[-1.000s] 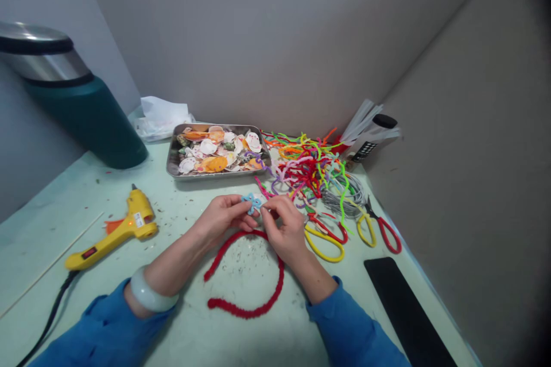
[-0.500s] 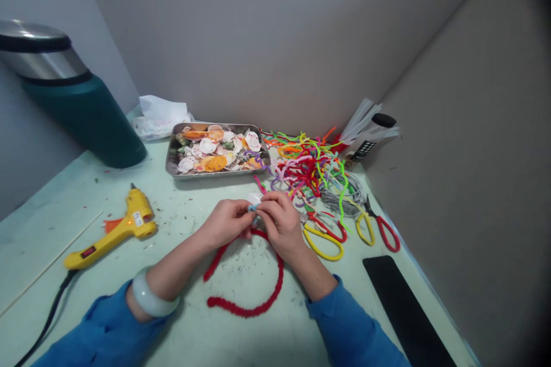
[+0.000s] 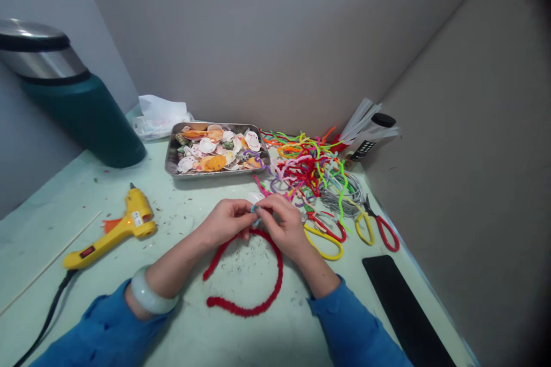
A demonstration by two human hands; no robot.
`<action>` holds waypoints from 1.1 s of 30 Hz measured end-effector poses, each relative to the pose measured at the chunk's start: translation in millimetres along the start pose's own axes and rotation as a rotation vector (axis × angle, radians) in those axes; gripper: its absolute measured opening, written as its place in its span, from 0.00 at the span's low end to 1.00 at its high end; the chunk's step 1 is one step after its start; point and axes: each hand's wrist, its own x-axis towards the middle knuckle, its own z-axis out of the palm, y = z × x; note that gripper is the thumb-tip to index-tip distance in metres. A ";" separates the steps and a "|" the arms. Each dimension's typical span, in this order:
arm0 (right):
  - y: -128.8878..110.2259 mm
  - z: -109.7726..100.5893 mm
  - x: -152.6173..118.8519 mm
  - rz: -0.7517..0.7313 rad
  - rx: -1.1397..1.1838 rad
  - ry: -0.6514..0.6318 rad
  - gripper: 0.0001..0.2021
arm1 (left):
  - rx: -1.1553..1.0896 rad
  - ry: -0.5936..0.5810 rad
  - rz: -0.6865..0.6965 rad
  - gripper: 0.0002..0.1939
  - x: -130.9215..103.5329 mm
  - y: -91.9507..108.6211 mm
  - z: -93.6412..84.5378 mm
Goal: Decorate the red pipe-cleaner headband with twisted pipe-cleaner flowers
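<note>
A small light blue piece (image 3: 255, 208) is pinched between the fingertips of my left hand (image 3: 228, 221) and my right hand (image 3: 282, 222), which meet near the middle of the table. Its exact shape is mostly hidden by the fingers. Just below the hands, a fuzzy red strip (image 3: 279, 281) lies curved in an open ring, its upper part passing under my fingers. A bit of clear or white material (image 3: 253, 197) shows just behind the fingertips.
Behind stand a metal tray (image 3: 215, 176) of shells and a heap of colourful pipe cleaners (image 3: 307, 172). A yellow glue gun (image 3: 112, 240) and green bottle (image 3: 86, 114) are left. Scissors (image 3: 325, 240), more scissors (image 3: 387, 234) and a black strip (image 3: 404, 309) lie right.
My right hand's fingers have shifted slightly up and left over the light blue piece, and the wrist has turned a little. My left hand has barely moved.
</note>
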 end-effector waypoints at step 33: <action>5.3 -21.3 10.1 0.737 0.822 -0.266 0.06 | -0.076 -0.073 0.056 0.08 -5.6 7.8 5.2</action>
